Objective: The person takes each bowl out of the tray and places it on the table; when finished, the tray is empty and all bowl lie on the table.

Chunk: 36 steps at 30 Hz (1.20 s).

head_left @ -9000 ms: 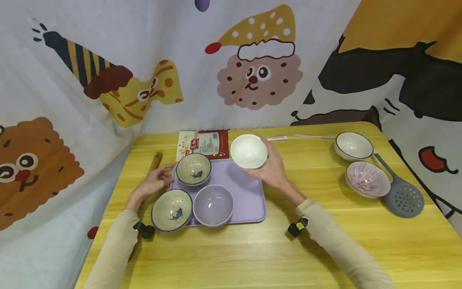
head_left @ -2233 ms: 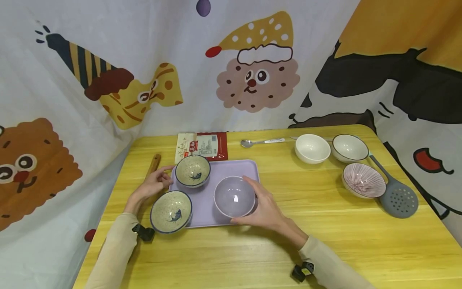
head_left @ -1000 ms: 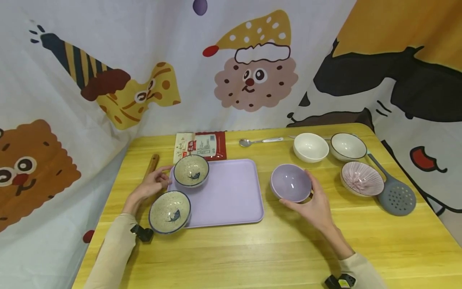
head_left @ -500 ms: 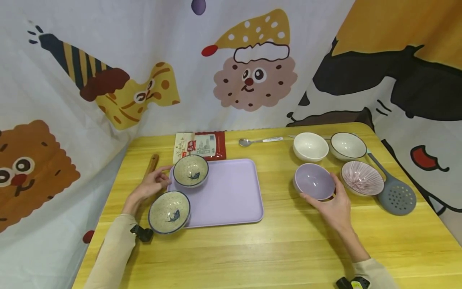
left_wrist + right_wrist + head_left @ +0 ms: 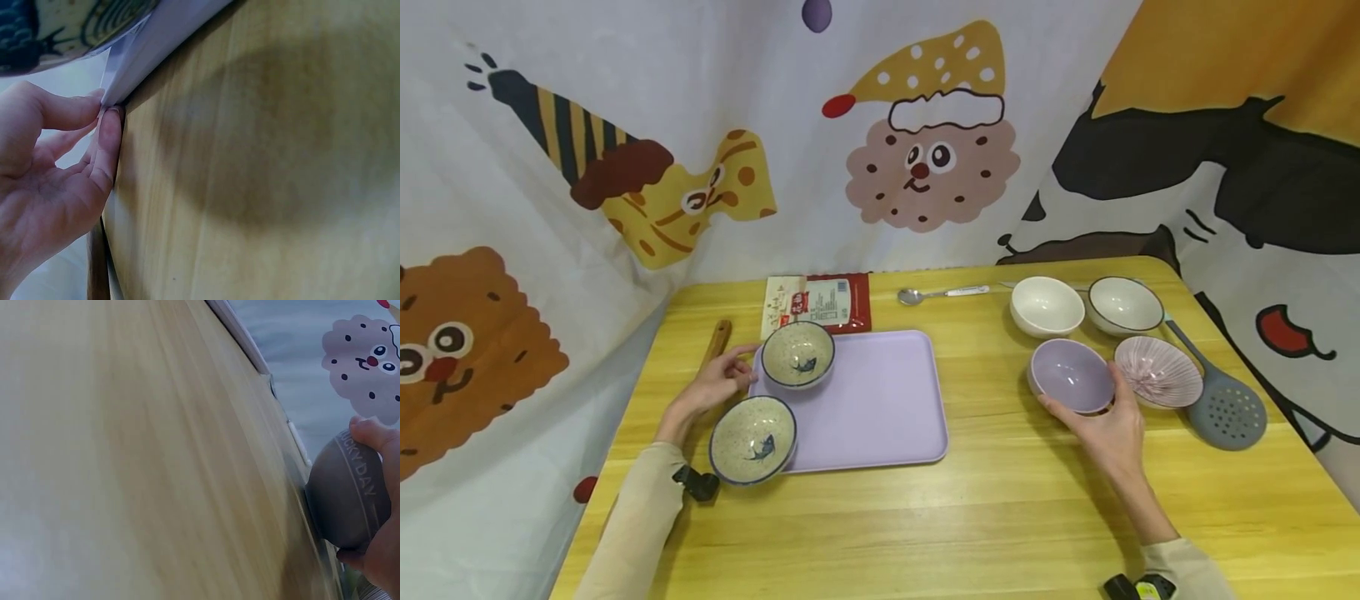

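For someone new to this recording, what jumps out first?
Probably the cartoon-printed cloth filling the background behind the table. Next, the lilac bowl held in the right hand, beside the striped bowl on the table's right side. Then the lilac tray left of centre, pinched by the left hand.

Lilac bowl [image 5: 1070,373] was plain inside, w/ pale lettering [image 5: 357,465] outside; tray [image 5: 880,408] was lilac too. Near-L bowl [image 5: 748,429] & far-L bowl [image 5: 793,346] were speckled beige w/ dk-blue rims + blue fish motifs. Far R: white bowl [image 5: 1047,307] was plain, dk-rimmed bowl [image 5: 1125,305] wht inside; striped bowl [image 5: 1159,372] had purplish-red streaks on wht. Skimmer [image 5: 1228,410] was grey, packet [image 5: 820,302] cream + red, tabletop [image 5: 925,525] yellow woodgrain, curtain [image 5: 700,75] wht w/ cartoon prints.
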Tool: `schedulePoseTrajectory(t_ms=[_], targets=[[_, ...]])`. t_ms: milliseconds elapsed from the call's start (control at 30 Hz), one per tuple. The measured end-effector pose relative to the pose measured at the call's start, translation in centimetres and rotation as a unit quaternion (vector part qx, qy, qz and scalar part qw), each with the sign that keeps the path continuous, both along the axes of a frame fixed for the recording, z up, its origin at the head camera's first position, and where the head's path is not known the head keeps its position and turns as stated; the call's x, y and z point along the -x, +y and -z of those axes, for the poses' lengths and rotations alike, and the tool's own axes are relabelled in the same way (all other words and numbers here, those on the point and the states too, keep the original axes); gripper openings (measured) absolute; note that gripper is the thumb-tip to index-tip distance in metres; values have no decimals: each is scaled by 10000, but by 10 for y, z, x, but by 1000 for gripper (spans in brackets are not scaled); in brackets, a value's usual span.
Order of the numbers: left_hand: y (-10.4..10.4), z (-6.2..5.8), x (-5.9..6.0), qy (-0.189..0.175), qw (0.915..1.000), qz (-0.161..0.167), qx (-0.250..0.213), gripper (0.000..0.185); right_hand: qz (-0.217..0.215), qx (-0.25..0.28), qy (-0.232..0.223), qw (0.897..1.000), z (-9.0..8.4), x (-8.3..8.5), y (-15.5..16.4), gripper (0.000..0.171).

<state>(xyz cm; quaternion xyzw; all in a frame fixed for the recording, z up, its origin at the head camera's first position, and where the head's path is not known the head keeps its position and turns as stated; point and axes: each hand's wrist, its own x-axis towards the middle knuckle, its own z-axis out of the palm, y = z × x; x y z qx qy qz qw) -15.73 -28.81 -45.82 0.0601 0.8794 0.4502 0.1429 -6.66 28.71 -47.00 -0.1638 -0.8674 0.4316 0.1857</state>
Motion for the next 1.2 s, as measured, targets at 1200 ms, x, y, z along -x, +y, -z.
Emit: schedulePoseTrajectory(t_ms=[1200], targets=[[-3,6,4,72,9999,100,25,57,-527,-1211,632,9892,-53,-24,-13,112]])
